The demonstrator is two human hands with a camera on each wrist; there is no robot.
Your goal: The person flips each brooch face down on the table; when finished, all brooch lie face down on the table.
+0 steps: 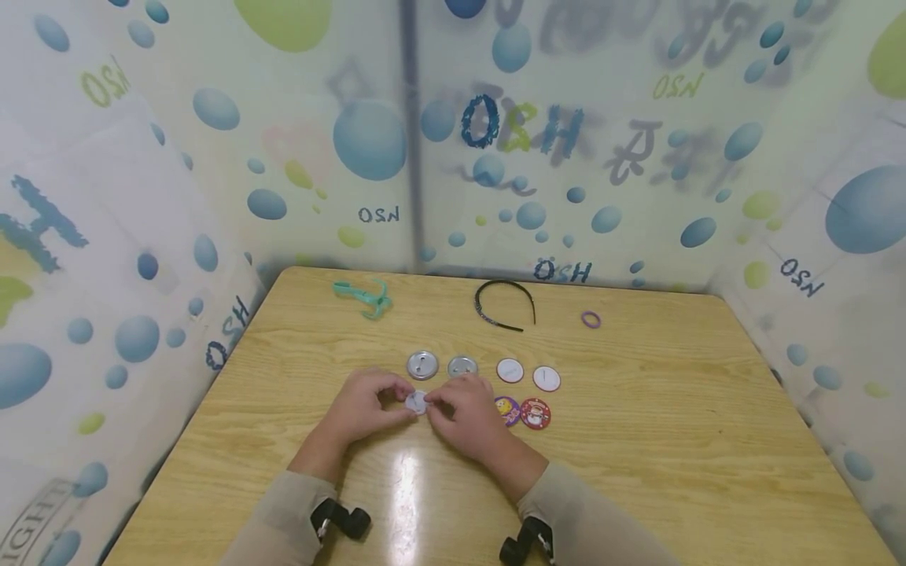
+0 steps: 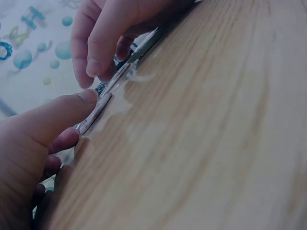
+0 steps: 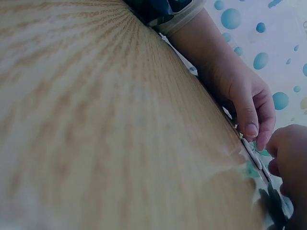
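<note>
In the head view, a small round white badge piece point(image 1: 416, 402) with a dark mark on its face lies low over the wooden table between both hands. My left hand point(image 1: 364, 405) pinches its left side, thumb on the near edge. From the other side, my right hand point(image 1: 463, 413) has thumb and forefinger together at the right edge. Seen from the left wrist, the badge piece point(image 2: 93, 115) is edge-on under the left thumb. Just behind the hands are two silver round badge pieces, one in full sight point(image 1: 422, 365), the other point(image 1: 462, 366) partly covered by my right hand.
Right of my hands lie two white discs with red rims point(image 1: 510, 370) point(image 1: 546, 379), a purple printed badge point(image 1: 506, 409) partly covered, and a red one point(image 1: 535, 413). Farther back are a teal claw clip point(image 1: 364, 297), a black headband point(image 1: 484, 310) and a purple ring point(image 1: 591, 319).
</note>
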